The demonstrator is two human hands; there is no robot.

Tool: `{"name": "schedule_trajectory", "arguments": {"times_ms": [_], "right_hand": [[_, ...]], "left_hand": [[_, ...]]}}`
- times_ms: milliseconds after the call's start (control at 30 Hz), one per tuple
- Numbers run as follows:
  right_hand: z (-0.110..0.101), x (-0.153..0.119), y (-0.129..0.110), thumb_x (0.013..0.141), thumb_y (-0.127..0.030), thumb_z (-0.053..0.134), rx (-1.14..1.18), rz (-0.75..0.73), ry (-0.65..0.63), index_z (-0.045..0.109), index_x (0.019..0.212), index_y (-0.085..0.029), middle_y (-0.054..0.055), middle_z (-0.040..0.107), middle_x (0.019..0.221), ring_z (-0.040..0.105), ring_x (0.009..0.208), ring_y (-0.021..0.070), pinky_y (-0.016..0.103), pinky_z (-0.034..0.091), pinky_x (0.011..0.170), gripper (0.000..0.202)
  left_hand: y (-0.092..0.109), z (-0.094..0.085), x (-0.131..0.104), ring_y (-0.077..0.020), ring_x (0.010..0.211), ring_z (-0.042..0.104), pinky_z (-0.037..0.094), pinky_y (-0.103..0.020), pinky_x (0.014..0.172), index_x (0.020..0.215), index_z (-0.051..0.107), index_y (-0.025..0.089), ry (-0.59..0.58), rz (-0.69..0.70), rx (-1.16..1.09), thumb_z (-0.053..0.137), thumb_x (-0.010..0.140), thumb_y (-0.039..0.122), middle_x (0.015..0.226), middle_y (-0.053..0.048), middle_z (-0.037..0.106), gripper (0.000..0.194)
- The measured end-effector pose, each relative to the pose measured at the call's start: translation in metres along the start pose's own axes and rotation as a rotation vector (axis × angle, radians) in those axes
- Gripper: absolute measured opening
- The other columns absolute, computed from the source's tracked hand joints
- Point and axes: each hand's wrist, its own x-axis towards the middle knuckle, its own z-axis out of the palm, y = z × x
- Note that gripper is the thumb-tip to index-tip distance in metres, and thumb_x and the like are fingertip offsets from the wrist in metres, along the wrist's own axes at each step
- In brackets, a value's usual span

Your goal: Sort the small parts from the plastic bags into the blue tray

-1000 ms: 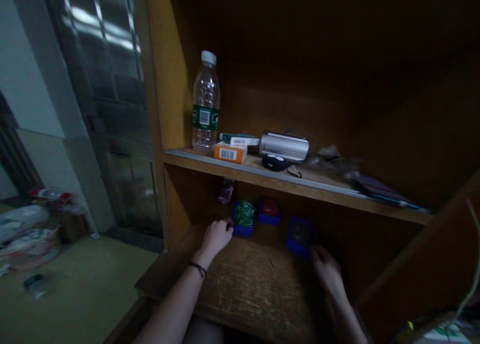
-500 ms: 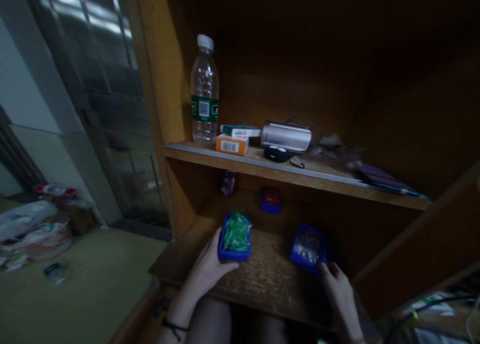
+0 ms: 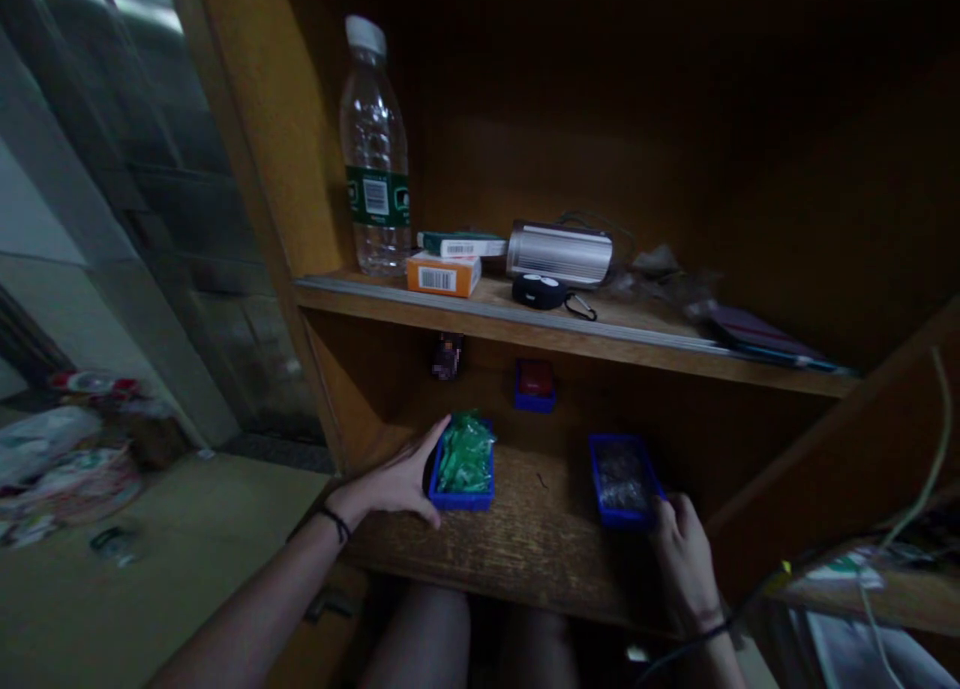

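Observation:
On the lower wooden shelf stands a blue tray filled with green plastic packets (image 3: 465,454). My left hand (image 3: 401,477) is at this tray's left side, thumb and fingers spread apart around its near left corner. Farther right is a second blue tray (image 3: 624,518) with clear and dark packets inside. My right hand (image 3: 684,549) pinches the near right corner of that tray with curled fingers. A smaller blue tray with a red item (image 3: 535,378) sits farther back, between the two and touched by neither hand.
The upper shelf (image 3: 495,314) holds a water bottle (image 3: 377,169), an orange box (image 3: 442,274), a silver cylinder (image 3: 560,253) and a black case (image 3: 539,290). A cable (image 3: 926,479) hangs at the right. Bags (image 3: 52,449) lie on the floor at left.
The right tray has turned straighter and lies flatter, with my right hand still at its corner. My left hand's fingers have shifted up along the green packets' tray. The view has moved.

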Motion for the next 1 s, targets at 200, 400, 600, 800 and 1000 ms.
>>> {"name": "schedule_trajectory", "arguments": {"times_ms": [200, 400, 600, 800, 1000], "right_hand": [[0.008, 0.003, -0.020, 0.090, -0.046, 0.041, -0.075, -0.045, 0.021, 0.051, 0.088, -0.022, 0.008, 0.058, 0.084, 0.057, 0.079, 0.0255, 0.038, 0.046, 0.072, 0.026], [0.051, -0.013, -0.066, 0.093, -0.033, 0.040, -0.111, -0.178, 0.034, 0.053, 0.102, -0.018, 0.016, 0.055, 0.109, 0.057, 0.088, 0.0277, 0.043, 0.048, 0.082, 0.022], [0.085, -0.022, -0.103, 0.094, -0.023, 0.045, -0.290, -0.340, -0.012, 0.056, 0.105, -0.016, 0.020, 0.052, 0.123, 0.053, 0.102, 0.0312, 0.048, 0.047, 0.091, 0.017], [0.086, -0.022, -0.113, 0.092, -0.020, 0.053, -0.470, -0.435, -0.085, 0.060, 0.105, -0.016, 0.019, 0.054, 0.125, 0.050, 0.103, 0.0307, 0.045, 0.045, 0.091, 0.015], [0.063, -0.012, -0.098, 0.094, -0.021, 0.053, -0.589, -0.454, -0.075, 0.063, 0.107, -0.017, 0.018, 0.055, 0.123, 0.049, 0.099, 0.0305, 0.043, 0.045, 0.089, 0.017]], "left_hand": [[0.001, 0.000, 0.008, -0.0381, 0.154, 0.010, 0.011, -0.052, 0.125, 0.159, -0.013, 0.026, 0.001, 0.121, 0.033, 0.094, 0.050, 0.046, 0.166, -0.019, 0.003, 0.154], [0.033, 0.010, 0.018, -0.0367, 0.148, 0.026, 0.023, -0.050, 0.123, 0.158, -0.008, 0.028, 0.101, 0.124, 0.056, 0.086, 0.061, 0.037, 0.160, -0.016, 0.016, 0.136], [0.077, 0.018, 0.056, -0.0475, 0.149, 0.018, 0.023, -0.060, 0.119, 0.160, -0.001, 0.031, 0.069, 0.050, 0.261, 0.087, 0.056, 0.051, 0.161, -0.018, 0.018, 0.137], [0.111, 0.006, 0.083, -0.0538, 0.148, 0.012, 0.019, -0.067, 0.116, 0.160, 0.001, 0.029, -0.134, 0.040, 0.506, 0.080, 0.060, 0.061, 0.163, -0.022, 0.016, 0.132], [0.113, -0.022, 0.087, -0.0515, 0.149, 0.012, 0.016, -0.067, 0.116, 0.160, 0.007, 0.031, -0.265, 0.001, 0.636, 0.080, 0.055, 0.060, 0.165, -0.020, 0.018, 0.131]]}}
